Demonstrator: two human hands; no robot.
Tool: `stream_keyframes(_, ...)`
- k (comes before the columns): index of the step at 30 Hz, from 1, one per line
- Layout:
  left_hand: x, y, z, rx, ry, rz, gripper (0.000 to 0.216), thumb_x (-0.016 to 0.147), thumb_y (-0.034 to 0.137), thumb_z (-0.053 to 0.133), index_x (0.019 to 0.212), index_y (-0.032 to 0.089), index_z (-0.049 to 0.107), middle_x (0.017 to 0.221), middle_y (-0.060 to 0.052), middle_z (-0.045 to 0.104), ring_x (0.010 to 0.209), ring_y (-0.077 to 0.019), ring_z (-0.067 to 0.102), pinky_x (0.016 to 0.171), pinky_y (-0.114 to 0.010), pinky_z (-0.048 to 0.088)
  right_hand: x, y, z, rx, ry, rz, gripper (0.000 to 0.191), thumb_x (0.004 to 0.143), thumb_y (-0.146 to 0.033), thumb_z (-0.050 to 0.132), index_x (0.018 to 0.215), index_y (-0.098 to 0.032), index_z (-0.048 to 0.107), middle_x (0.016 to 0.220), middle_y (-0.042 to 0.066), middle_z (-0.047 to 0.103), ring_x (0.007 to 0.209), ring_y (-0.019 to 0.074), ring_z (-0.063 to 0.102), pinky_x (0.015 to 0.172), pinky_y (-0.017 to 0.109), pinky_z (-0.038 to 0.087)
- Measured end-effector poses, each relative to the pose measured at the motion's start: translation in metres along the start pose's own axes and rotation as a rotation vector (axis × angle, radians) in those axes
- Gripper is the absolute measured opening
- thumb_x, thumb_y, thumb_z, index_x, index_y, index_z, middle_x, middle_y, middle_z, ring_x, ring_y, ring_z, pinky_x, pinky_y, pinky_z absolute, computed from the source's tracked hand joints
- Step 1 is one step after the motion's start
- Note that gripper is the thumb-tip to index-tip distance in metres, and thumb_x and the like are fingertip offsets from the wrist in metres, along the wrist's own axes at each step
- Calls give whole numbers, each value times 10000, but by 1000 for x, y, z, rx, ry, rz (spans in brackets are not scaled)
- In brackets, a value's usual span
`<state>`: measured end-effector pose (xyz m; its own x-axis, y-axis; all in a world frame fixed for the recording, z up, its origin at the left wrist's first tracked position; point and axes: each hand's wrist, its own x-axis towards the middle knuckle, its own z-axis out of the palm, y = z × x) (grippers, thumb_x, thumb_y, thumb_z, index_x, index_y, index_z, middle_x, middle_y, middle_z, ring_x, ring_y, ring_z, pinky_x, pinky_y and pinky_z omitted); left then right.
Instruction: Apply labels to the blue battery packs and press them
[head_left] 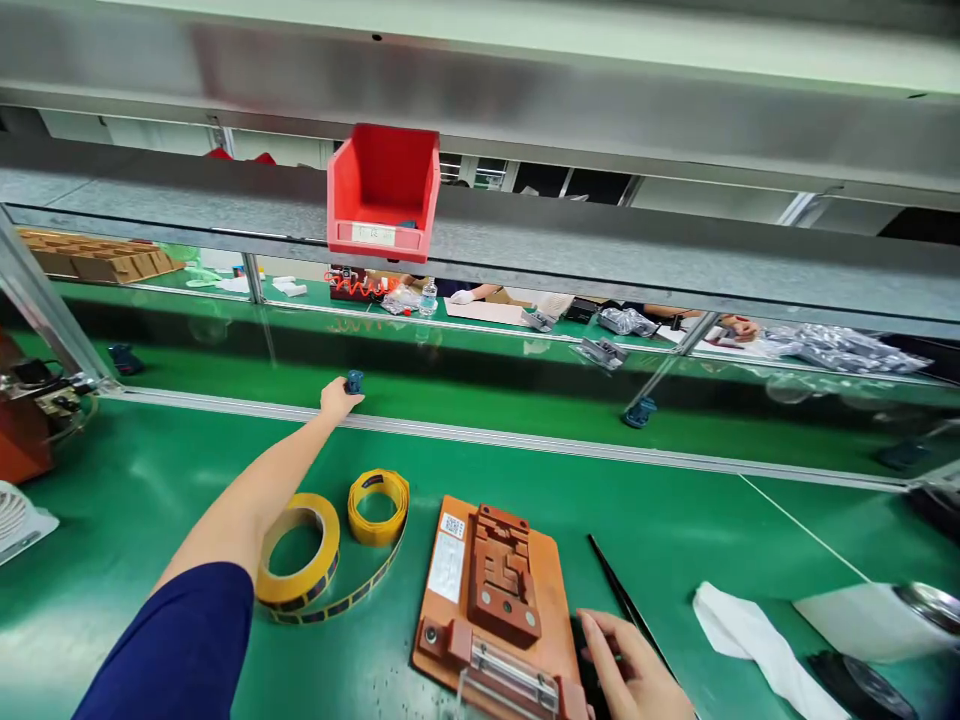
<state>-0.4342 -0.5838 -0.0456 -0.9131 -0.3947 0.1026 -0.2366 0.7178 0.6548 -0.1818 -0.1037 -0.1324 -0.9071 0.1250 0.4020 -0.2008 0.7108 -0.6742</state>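
My left hand [339, 402] is stretched out to the far rail of the bench, its fingers closed around a small dark-blue plastic part [354, 381]. My right hand [634, 668] is at the right side of an orange-brown fixture [555, 565], fingers curled together. Something dark shows under the fingers, but I cannot make out what it is. The fixture carries a raised block [504, 575] with cut-out recesses and a clear hinged cover [514, 675] at its near end. Black tweezers [611, 575] lie just beyond my right hand, partly hidden by it.
Two yellow tape rolls [379, 508] with a strip of dark labels lie under and beside my left arm. At right are a white cloth [757, 635] and a white container [862, 620]. A red bin [382, 240] hangs on the overhead shelf. Other people's hands [739, 328] show beyond.
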Motion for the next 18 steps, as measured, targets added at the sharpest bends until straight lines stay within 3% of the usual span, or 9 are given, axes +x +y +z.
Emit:
stream_keyframes(3,11,-2,12,51,5,-39,292,928,354,675,1112,130,639,1135,-89,666,1052,-231,645,944,-447,529,-6,2,6,12,-3,33,472,846,-664,545,796,-254,773,868,50,782,736,237,756,626,279,629)
stream_keyframes(6,13,5,18,95,-1,-39,355,874,324,740,1124,107,609,1146,-143,668,1111,-294,636,946,-441,507,-8,-3,8,16,4,68,466,859,-645,541,791,-242,765,863,62,776,726,236,744,620,286,611)
stream_keyframes(9,8,13,12,147,-3,-33,442,843,321,770,1174,109,569,1203,-201,642,1215,-388,583,963,-464,472,-11,-8,7,7,4,90,467,881,-628,519,800,-232,751,858,72,765,733,237,726,651,310,589)
stream_keyframes(11,-4,16,1,177,-11,42,525,835,304,768,1261,114,526,1278,-204,604,1267,-391,541,1005,-484,446,-12,-9,7,4,-12,107,448,897,-606,510,824,-229,740,873,70,757,753,231,715,675,317,570)
stream_keyframes(14,-44,15,-27,183,-106,276,560,850,250,713,1344,104,494,1274,-155,619,1190,-289,585,1036,-431,442,-15,-10,8,5,-45,124,405,919,-567,507,859,-229,723,908,61,742,786,218,697,709,318,541)
stream_keyframes(16,-86,10,-54,190,-201,372,424,876,253,652,1277,135,581,1144,-85,686,1047,-215,639,989,-357,475,-17,-10,9,15,-48,122,393,927,-556,504,873,-228,714,915,59,732,787,211,686,716,318,525)
stream_keyframes(18,-134,5,-82,222,-274,413,295,891,313,609,1143,174,676,1017,-50,725,938,-205,662,923,-334,500,-19,-11,10,33,-47,116,386,934,-547,499,878,-225,705,921,58,722,779,204,675,714,317,514)
